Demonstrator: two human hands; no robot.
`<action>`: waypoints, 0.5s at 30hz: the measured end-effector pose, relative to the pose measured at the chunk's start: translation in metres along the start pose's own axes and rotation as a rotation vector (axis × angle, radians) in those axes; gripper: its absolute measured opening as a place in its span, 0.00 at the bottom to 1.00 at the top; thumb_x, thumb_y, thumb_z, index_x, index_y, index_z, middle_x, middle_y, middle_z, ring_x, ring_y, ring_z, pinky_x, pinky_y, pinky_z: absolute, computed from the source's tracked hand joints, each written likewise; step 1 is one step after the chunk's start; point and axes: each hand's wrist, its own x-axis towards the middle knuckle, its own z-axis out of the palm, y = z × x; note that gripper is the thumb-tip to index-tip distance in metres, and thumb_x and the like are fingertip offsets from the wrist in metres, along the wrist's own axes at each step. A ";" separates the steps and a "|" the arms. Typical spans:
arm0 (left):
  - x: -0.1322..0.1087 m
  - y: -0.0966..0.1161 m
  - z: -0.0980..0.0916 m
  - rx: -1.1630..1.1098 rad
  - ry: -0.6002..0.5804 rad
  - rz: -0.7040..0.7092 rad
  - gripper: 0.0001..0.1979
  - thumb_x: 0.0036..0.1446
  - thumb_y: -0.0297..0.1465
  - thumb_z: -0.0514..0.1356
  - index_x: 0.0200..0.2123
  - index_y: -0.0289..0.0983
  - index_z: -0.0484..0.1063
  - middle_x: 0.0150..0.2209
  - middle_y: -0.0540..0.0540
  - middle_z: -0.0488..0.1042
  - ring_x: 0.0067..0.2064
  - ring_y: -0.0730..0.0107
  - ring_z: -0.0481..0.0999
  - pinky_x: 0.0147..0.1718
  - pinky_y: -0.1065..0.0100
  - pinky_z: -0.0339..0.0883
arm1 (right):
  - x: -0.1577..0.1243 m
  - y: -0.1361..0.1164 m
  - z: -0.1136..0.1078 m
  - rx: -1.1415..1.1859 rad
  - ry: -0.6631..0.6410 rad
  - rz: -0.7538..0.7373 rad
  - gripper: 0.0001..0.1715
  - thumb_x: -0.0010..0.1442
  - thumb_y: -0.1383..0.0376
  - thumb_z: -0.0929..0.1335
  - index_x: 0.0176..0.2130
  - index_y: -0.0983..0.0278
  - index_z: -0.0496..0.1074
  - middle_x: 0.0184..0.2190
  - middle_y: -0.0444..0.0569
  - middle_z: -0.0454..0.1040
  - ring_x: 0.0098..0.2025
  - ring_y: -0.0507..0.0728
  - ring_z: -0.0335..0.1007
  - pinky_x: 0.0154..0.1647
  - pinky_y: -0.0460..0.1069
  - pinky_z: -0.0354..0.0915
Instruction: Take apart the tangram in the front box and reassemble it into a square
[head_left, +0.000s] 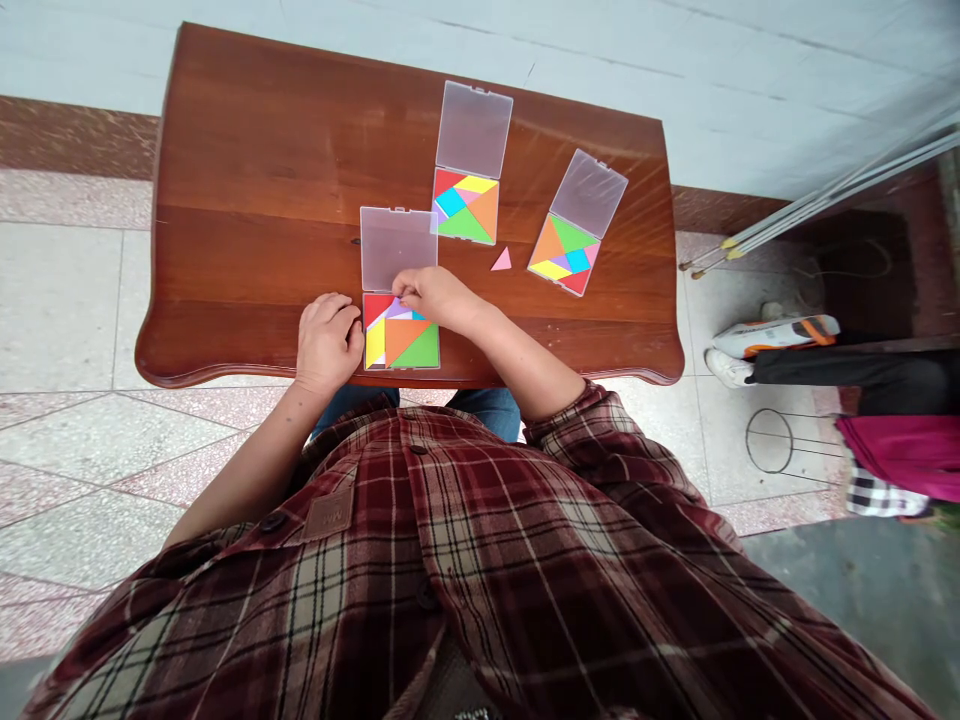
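Wooden tabletop bears tangram pieces, right fingers pinching them, left hand curled beside.

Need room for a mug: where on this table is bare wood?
The table is bare left of the near case and top case, and behind the right case. The front centre is crowded, with the left hand and right hand at the near case, and a pink triangle nearby.

Glossy wooden table, frosted plastic lids
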 end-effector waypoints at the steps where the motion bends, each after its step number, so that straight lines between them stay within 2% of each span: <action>1: 0.000 0.000 0.000 -0.005 0.000 -0.001 0.11 0.60 0.32 0.51 0.38 0.38 0.73 0.47 0.40 0.75 0.54 0.53 0.71 0.57 0.48 0.64 | 0.000 0.001 0.000 0.012 0.006 -0.013 0.16 0.57 0.73 0.63 0.42 0.66 0.75 0.34 0.45 0.76 0.34 0.52 0.67 0.37 0.47 0.57; 7: 0.000 -0.001 0.001 -0.008 -0.006 0.007 0.11 0.60 0.32 0.52 0.39 0.38 0.73 0.48 0.39 0.74 0.55 0.52 0.70 0.58 0.47 0.63 | -0.003 0.005 0.002 0.038 0.063 -0.059 0.13 0.55 0.73 0.62 0.38 0.66 0.74 0.32 0.45 0.74 0.33 0.52 0.65 0.36 0.47 0.56; 15: 0.001 0.001 -0.001 -0.015 -0.016 -0.017 0.11 0.58 0.31 0.52 0.39 0.39 0.73 0.48 0.40 0.75 0.55 0.52 0.70 0.58 0.46 0.62 | -0.013 0.005 0.003 -0.018 0.164 -0.044 0.12 0.55 0.74 0.62 0.37 0.66 0.73 0.36 0.49 0.74 0.34 0.53 0.64 0.37 0.48 0.56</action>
